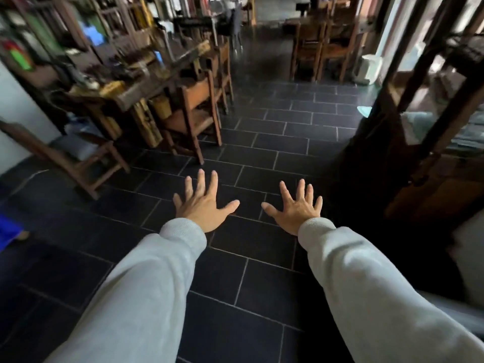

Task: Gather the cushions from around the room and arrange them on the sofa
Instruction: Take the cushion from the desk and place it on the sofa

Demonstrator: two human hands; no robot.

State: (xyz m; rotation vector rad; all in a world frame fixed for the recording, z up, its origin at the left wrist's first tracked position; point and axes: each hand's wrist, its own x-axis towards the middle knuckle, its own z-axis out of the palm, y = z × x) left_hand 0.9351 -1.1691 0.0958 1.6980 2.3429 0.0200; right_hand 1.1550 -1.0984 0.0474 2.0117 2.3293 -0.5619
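My left hand (203,204) and my right hand (296,206) are stretched out in front of me, palms down, fingers spread, with nothing in either. Both arms wear light grey sleeves. They hover over the dark tiled floor (262,142). A pale grey cushion-like shape (416,124) shows at the right behind dark wooden posts. A light padded edge (468,260), perhaps a sofa, sits at the lower right; blur keeps me from telling more.
A cluttered wooden table (146,82) with wooden chairs (196,113) fills the left. More chairs (324,45) stand at the far right. A wooden chair (78,158) is near left, a blue object (9,231) at the left edge. A white appliance (368,69) stands by the doorway.
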